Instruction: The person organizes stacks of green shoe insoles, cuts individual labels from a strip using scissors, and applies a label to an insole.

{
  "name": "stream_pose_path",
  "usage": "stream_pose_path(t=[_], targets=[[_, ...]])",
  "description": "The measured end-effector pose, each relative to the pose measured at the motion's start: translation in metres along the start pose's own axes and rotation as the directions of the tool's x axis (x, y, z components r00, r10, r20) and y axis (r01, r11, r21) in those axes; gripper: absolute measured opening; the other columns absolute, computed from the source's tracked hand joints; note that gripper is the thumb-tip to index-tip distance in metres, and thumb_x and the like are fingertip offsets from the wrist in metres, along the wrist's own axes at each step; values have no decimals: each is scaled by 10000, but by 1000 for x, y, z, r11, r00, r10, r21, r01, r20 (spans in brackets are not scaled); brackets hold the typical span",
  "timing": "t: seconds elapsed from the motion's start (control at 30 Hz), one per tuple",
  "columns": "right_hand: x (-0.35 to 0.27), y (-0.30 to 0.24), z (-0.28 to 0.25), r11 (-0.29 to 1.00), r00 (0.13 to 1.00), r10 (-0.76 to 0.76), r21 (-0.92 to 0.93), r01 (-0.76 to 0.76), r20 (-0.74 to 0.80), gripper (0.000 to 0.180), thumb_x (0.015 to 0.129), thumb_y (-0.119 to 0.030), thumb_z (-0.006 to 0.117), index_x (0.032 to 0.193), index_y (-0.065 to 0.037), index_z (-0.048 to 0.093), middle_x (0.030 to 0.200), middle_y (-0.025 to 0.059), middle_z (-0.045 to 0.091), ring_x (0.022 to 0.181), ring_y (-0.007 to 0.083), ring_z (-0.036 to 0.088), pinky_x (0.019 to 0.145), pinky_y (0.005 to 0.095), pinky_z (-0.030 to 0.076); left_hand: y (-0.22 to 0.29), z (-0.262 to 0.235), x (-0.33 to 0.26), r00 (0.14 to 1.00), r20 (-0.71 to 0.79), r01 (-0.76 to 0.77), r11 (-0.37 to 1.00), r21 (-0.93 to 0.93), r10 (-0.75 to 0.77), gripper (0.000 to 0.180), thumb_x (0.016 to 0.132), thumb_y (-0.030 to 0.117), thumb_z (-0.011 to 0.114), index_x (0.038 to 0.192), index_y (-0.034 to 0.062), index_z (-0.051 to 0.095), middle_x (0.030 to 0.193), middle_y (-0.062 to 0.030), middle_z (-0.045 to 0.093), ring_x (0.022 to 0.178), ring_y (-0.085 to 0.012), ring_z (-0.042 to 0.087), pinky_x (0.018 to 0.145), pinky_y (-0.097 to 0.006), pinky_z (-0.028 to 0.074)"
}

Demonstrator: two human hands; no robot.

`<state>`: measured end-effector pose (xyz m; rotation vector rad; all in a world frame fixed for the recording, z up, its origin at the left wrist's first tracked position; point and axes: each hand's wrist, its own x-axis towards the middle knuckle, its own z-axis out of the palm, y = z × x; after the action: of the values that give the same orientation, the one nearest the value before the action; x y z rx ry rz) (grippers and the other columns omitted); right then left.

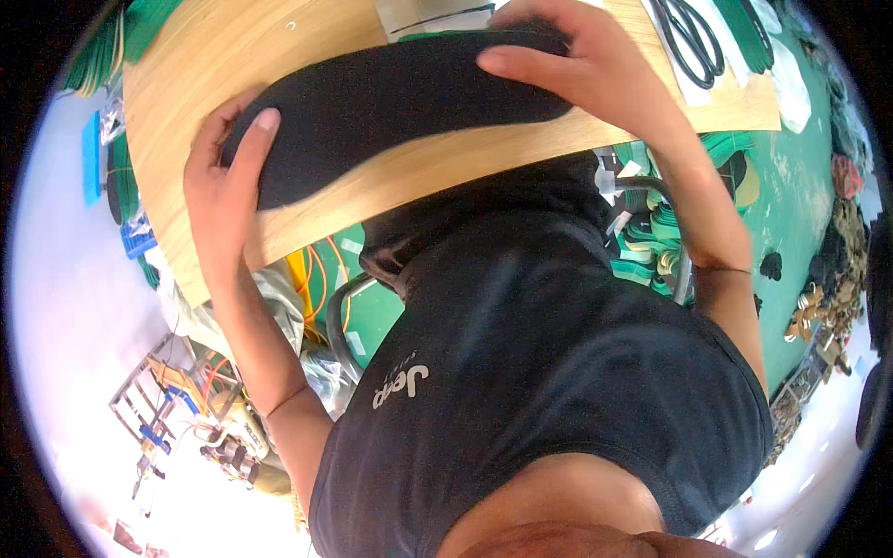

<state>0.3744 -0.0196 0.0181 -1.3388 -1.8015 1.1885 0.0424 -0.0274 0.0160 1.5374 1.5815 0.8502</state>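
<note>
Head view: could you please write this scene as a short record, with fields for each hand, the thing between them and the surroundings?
Held thing: black pad, long and curved, like an insole
Left hand: grips the pad's left end, thumb on the visible face
Right hand: grips the right end, thumb on the same face
Surface: wooden tabletop below the pad; contact cannot be told
Upper right: black loops on a white sheet
Floor: green
</note>
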Motion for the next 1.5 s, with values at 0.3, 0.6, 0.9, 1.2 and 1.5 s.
stream_pose_path(t=[0.3, 0.6, 0.9, 1.2, 1.5], targets=[[-20, 41, 30, 985, 915, -151, 21, 171, -375, 686, 1005, -547, 329, 1373, 24, 422, 1290, 143, 517, 1174, 217, 500, 1011, 345, 380, -17, 25, -5, 967, -74, -255, 937, -238, 244, 683, 1022, 496, 254, 1385, -62, 406, 1428, -225, 437, 1310, -326, 444, 1106, -440, 349], [-41, 31, -7, 962, 959, -271, -24, 270, -86, 918, 738, -280, 833, 1437, 22, 320, 1364, 212, 442, 1238, 291, 469, 1039, 371, 371, -29, 13, -8, 923, 25, -378, 918, -125, 383, 1042, 641, 572, 805, 1372, -70, 433, 1386, -230, 480, 1279, -311, 478, 1088, -406, 341], [-32, 39, -15, 901, 932, -360, -273, 338, -36, 752, 730, -272, 827, 1338, -9, 469, 1242, 181, 529, 1154, 321, 520, 985, 376, 411, -29, 8, -7, 918, 88, -377, 919, -118, 388, 1085, 567, 450, 885, 1389, -69, 403, 1371, -238, 488, 1260, -313, 492, 1085, -407, 339], [-39, 43, -12, 928, 948, -306, -249, 278, -83, 786, 723, -276, 838, 1356, -12, 456, 1214, 166, 573, 1100, 321, 564, 951, 374, 441, -38, 2, -12, 959, 88, -248, 947, -205, 270, 1066, 540, 364, 911, 1380, -62, 413, 1323, -189, 521, 1212, -285, 519, 1059, -387, 371], [-41, 45, -13, 833, 873, -485, -336, 439, -61, 864, 719, -209, 828, 1421, -6, 368, 1333, 170, 524, 1192, 310, 529, 1006, 374, 412, -39, -7, -4, 932, 161, -320, 946, -58, 325, 1070, 548, 422, 899, 1375, -62, 424, 1314, -183, 529, 1199, -274, 528, 1047, -375, 376]])
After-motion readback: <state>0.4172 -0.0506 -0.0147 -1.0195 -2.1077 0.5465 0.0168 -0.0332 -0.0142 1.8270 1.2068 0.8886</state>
